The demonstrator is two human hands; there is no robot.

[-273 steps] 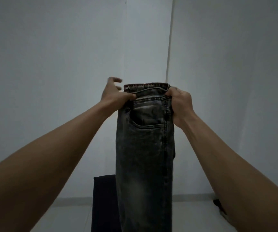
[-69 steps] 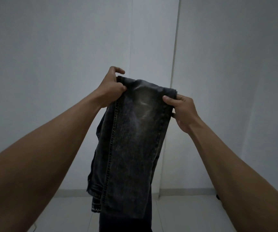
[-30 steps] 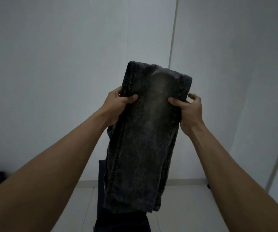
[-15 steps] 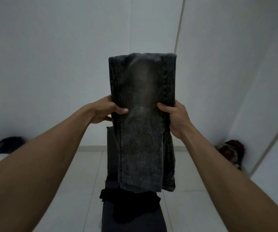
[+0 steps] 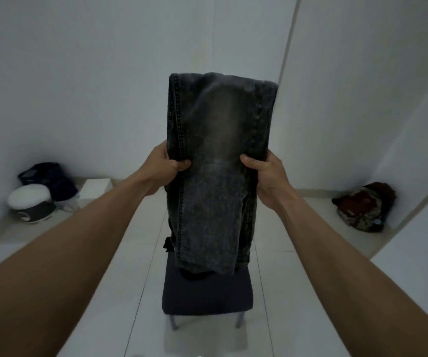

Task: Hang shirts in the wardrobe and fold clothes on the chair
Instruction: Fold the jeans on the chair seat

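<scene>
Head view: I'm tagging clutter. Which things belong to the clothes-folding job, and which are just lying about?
In the job: folded jeans, left hand, right hand, chair, black garment on it.
Lying about: rice cooker, dark bag, white box, red patterned bundle.

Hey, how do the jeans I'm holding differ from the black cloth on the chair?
The jeans are faded grey denim; the black cloth is plain black. The jeans hang folded in the air, gripped by the left hand and right hand; the black cloth lies on the chair seat, mostly hidden behind them. Both are dark fabric.
</scene>
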